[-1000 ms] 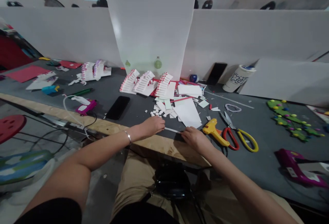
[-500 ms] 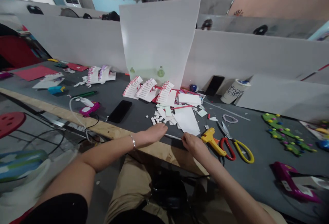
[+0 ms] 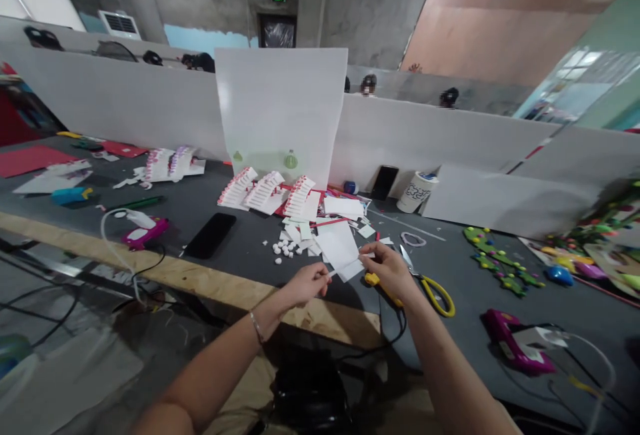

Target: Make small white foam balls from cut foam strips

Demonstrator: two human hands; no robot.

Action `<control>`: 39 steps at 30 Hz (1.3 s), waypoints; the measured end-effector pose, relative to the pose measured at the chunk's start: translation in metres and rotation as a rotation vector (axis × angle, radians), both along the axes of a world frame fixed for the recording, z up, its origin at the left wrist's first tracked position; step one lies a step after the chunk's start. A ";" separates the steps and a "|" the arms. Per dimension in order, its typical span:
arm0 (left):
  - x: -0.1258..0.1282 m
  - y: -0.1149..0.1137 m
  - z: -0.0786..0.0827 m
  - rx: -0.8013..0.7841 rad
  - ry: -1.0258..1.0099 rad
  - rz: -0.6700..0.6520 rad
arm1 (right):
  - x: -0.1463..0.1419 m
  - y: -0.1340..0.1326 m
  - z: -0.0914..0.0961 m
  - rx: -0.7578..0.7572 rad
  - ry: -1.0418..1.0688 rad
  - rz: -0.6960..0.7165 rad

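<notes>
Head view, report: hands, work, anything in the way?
Left hand pinching thin white strip. Right hand pinching white piece, maybe the same strip. Close by: yellow glue gun, partly hidden by right hand.

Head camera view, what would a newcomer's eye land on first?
Probably the tall white board, upright at the back of the table, with three ridged white paper pieces at its foot. Nearer the front edge, the left hand and right hand pinch a thin white strip. The scissors show a bright yellow handle beside the right hand.
</notes>
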State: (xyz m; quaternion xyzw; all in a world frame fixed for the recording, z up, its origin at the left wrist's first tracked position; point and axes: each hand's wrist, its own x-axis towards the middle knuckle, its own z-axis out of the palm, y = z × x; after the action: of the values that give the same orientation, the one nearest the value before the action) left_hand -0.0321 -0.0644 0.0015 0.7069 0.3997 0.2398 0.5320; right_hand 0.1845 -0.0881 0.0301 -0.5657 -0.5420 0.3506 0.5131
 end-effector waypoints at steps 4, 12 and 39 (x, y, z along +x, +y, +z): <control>0.016 -0.012 -0.006 -0.030 -0.122 0.163 | -0.009 0.007 -0.009 -0.019 0.176 -0.059; 0.031 -0.015 -0.003 -0.058 -0.250 0.301 | -0.058 -0.007 -0.024 -0.197 0.286 0.066; 0.025 -0.025 0.004 -0.174 -0.295 0.148 | -0.049 -0.014 -0.004 -0.262 0.302 0.118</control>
State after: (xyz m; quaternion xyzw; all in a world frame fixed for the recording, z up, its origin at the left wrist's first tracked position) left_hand -0.0072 -0.0894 0.0059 0.5841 0.3876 0.3437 0.6249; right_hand 0.1356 -0.1025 0.0258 -0.5358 -0.4411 0.5282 0.4892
